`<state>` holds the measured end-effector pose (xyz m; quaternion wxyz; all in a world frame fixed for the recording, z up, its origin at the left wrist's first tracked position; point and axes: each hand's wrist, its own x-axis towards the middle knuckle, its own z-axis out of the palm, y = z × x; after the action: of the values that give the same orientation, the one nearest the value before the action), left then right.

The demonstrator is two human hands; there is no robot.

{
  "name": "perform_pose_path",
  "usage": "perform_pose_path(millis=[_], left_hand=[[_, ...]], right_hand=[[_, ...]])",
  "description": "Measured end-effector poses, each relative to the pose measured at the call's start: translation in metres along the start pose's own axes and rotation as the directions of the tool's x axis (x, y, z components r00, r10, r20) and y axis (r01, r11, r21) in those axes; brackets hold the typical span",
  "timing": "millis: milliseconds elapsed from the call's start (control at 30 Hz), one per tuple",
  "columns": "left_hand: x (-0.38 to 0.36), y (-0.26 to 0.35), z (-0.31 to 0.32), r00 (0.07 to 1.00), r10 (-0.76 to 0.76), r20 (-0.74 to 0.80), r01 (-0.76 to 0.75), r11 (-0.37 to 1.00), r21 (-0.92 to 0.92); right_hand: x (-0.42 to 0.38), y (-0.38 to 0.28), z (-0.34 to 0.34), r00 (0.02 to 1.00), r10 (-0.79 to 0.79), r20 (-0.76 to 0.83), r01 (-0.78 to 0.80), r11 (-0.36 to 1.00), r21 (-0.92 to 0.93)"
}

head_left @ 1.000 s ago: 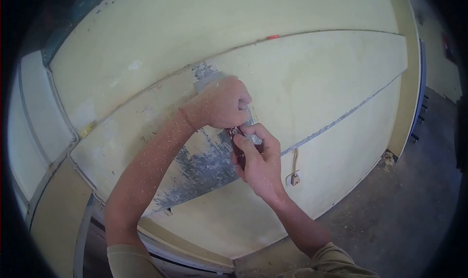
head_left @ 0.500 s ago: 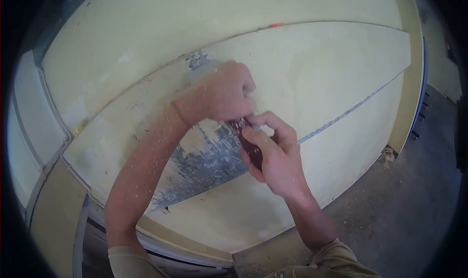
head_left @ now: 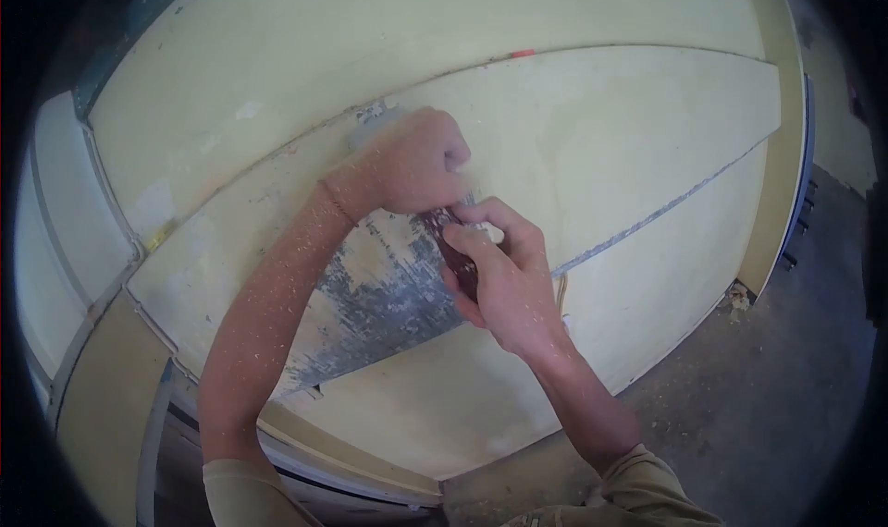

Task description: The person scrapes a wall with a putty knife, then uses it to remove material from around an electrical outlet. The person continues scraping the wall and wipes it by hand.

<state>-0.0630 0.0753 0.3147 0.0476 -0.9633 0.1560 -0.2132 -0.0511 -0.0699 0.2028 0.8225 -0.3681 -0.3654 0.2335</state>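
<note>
My right hand [head_left: 507, 282] is wrapped around the dark red handle of a scraper [head_left: 463, 277], with the thumb lying along it. My left hand [head_left: 416, 165] is closed in a fist at the handle's upper end, knuckles turned away from me. The scraper's blade is hidden behind my hands. Both hands work close against a cream-painted panel [head_left: 638, 139]. Beneath my left forearm, a patch of bare grey surface [head_left: 393, 300] shows streaks of remaining paint. Pale flakes dot both forearms.
A grey seam [head_left: 666, 205] runs diagonally across the panel at right. A small red mark [head_left: 523, 54] sits on the upper edge. Paint debris [head_left: 738, 298] lies at the panel's lower right corner, beside the concrete floor [head_left: 740, 388]. White framed panels [head_left: 79, 213] stand at left.
Both hands and the scraper have shifted slightly left and up across the panel. The grip looks the same.
</note>
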Motion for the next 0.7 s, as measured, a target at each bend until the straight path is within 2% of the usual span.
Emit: perform_pose_path(millis=[67,167,267,333,433,600,633,700], left_hand=[[0.000,0.003,-0.001,0.999,0.044,0.003,-0.044,0.998,0.046],[0.001,0.004,-0.007,0.997,-0.030,0.068,0.031,0.999,-0.017],[-0.005,0.009,0.005,0.996,-0.086,0.022,0.085,0.996,0.016],[-0.005,0.005,0.008,0.999,-0.020,-0.035,0.023,0.996,0.089],[0.003,-0.003,-0.008,0.997,0.014,-0.071,-0.006,0.993,0.118],[0.001,0.004,-0.005,0.999,-0.047,0.007,0.046,0.996,0.077],[0.001,0.006,-0.003,0.997,-0.070,0.016,0.068,0.993,0.091],[0.012,-0.007,-0.021,0.997,-0.071,-0.021,0.072,0.995,0.075]], right_hand=[[-0.005,0.003,0.002,1.000,0.010,-0.021,-0.010,1.000,-0.003],[-0.004,0.001,0.001,1.000,0.008,-0.025,-0.008,1.000,-0.027],[-0.010,0.004,-0.005,1.000,0.013,-0.014,-0.014,0.997,-0.077],[-0.004,0.010,-0.003,1.000,-0.021,-0.009,0.020,0.994,-0.107],[0.005,0.014,0.003,0.995,-0.088,-0.039,0.087,0.996,-0.025],[-0.004,0.003,0.000,1.000,0.005,-0.024,-0.006,0.999,-0.043],[0.003,0.004,0.002,1.000,-0.003,-0.026,0.002,0.999,-0.040],[0.022,0.009,0.005,0.990,-0.139,0.000,0.139,0.988,-0.064]])
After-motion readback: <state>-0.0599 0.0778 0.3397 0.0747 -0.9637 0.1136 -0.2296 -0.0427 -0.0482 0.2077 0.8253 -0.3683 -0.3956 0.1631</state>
